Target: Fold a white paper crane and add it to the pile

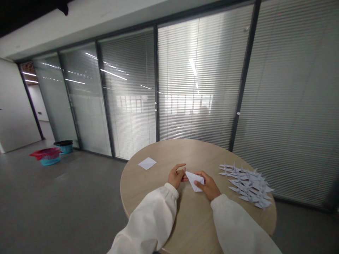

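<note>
Paper [195, 181] folded into pointed triangle, pinched by left hand [176, 176] and right hand [208, 185].

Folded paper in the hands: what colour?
Plain white folded paper, no pattern visible; shows best in the head view.

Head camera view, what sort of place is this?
Probably an office or meeting room: glass partition walls with blinds, a round wooden table, and a plain grey floor.
</note>
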{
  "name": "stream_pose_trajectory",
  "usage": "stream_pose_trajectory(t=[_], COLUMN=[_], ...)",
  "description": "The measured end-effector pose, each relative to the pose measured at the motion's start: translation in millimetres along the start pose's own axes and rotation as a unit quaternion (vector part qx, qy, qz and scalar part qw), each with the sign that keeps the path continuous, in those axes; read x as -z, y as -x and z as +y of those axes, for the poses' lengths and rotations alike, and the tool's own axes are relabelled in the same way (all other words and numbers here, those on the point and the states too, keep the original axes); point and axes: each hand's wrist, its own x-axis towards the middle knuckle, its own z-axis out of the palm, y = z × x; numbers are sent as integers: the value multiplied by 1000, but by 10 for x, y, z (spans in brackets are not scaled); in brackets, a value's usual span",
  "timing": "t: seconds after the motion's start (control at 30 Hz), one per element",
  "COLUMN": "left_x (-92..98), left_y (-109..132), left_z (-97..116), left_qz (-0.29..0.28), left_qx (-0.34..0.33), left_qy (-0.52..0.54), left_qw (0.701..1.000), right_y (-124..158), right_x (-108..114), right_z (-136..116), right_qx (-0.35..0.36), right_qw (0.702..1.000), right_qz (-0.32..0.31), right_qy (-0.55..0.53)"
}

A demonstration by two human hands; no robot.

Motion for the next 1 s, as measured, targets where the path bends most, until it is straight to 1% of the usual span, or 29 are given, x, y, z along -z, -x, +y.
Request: stream_pose_trajectory(t=[0.1,0.2,0.33,0.63,1.0], left_x=[-9,-12,-7,-14,-39], left_y=[-16,-18,-13,-14,32], left_z=[-25,-51,-63,-67,-11], left_qz=[-10,-26,-31,-11,-30], left_qx=[47,62,55,25,24], left_qy=[-10,-34,-27,-15,5], left_qw=[999,997,998,1000,999], right_y=[-5,-15,-19,-12,-2], right_x=[8,7,2,-1,5], right_z=[28,51,56,21,-45], right_qx=[-7,-17,-8,-3,2], right_qw=[1000,1000,1000,1000,999], right_qz=[15,23,20,10,-16], right_qy=[6,8,4,-22,-50])
